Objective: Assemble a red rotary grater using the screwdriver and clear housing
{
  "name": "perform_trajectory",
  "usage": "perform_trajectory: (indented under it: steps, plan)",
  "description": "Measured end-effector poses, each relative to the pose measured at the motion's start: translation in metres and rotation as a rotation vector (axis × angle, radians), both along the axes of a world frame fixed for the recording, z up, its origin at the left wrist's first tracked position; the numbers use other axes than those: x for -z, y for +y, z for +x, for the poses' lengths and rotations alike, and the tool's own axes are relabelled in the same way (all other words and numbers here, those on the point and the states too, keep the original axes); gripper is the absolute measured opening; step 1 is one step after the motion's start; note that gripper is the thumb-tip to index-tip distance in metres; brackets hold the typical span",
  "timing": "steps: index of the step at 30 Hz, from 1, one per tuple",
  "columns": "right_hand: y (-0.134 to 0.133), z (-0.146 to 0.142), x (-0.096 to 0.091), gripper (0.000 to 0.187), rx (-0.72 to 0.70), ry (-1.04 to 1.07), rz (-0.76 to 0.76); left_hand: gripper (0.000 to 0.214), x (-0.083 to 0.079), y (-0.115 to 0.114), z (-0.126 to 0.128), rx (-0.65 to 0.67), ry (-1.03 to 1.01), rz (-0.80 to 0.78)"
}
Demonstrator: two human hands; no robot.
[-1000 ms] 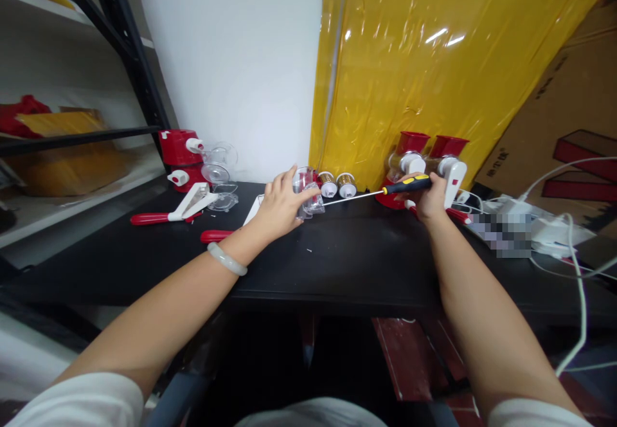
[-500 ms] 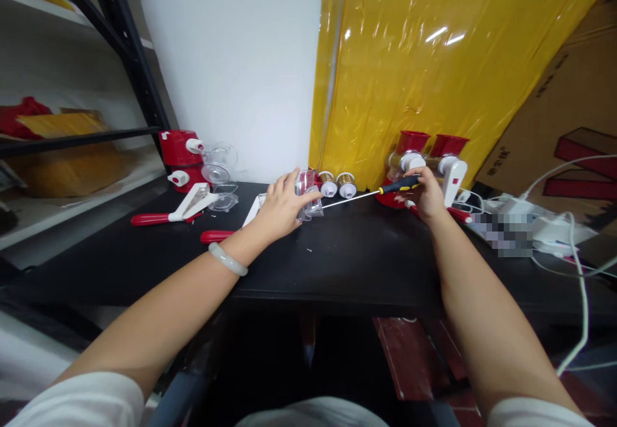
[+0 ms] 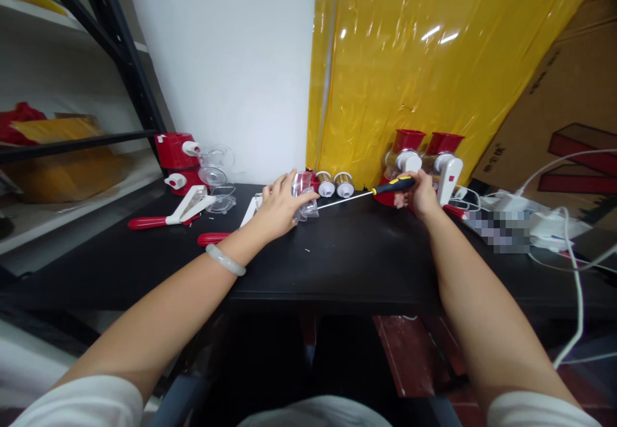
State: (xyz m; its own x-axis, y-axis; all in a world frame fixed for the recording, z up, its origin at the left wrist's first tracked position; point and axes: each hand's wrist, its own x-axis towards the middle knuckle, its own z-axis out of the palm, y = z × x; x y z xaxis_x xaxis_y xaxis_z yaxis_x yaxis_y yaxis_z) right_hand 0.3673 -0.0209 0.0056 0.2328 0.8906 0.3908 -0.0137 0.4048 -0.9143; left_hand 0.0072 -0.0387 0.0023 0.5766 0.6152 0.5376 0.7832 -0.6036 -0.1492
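Centrally, a person's bare hands work over a black table [image 3: 357, 263], seen from above. The left hand [image 3: 279, 207], with a pale bracelet [image 3: 225, 260] at its wrist, pinches a clear plastic part [image 3: 303, 184] between fingers and thumb, near the table's back edge. The right hand [image 3: 425, 194] has its fingers wrapped around the black and yellow handle of a screwdriver [image 3: 385, 187]. The shaft slants slightly down to the left, its tip reaching the clear part; whether it sits in a screw is too small to tell.

Behind the right hand stand two red and white machines [image 3: 444, 160], which look largely put together. Much else seems unfinished: at the left are stacked red bodies [image 3: 174, 157], loose clear pieces [image 3: 216, 176] beside them, and a white arm with a red handle [image 3: 190, 206] lying in front. Another red handle [image 3: 212, 239] shows just beyond the left forearm. Two metal drums with white ends [image 3: 334, 184] sit apart from any machine, just right of the clear part. I judge the work on this clear part to be midway, with the screwdriver in use.
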Motion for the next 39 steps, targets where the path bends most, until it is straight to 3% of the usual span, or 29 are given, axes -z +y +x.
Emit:
perform_trajectory:
  steps: [4, 13, 21, 24, 28, 30, 35, 39]
  plan:
    - [0.003, 0.000, -0.001, 0.039, -0.078, 0.070, -0.033, 0.084, 0.000, 0.000, -0.001, 0.003, 0.001, 0.000]
    - [0.000, -0.002, 0.002, 0.051, 0.194, -0.255, 0.079, 0.085, 0.000, 0.005, -0.004, 0.041, -0.024, -0.063]
    - [0.011, 0.000, 0.006, 0.031, -0.027, -0.036, 0.109, 0.087, -0.001, 0.007, -0.005, 0.051, -0.014, -0.102]
    - [0.007, -0.003, 0.004, 0.034, 0.001, -0.068, 0.086, 0.088, -0.003, 0.006, -0.005, 0.047, -0.009, -0.110]
    - [-0.001, -0.003, 0.003, 0.040, 0.156, -0.270, 0.060, 0.087, -0.005, 0.003, -0.004, 0.038, 0.003, -0.129]
    - [0.000, 0.000, 0.004, 0.042, 0.196, -0.262, 0.057, 0.087, -0.006, 0.003, -0.004, 0.036, 0.005, -0.134]
    - [0.010, 0.003, 0.007, 0.034, 0.007, -0.067, 0.132, 0.089, -0.004, 0.005, -0.005, 0.047, -0.002, -0.124]
    - [0.005, -0.002, 0.004, 0.032, 0.034, -0.078, 0.132, 0.091, -0.001, 0.008, -0.006, 0.057, -0.007, -0.103]
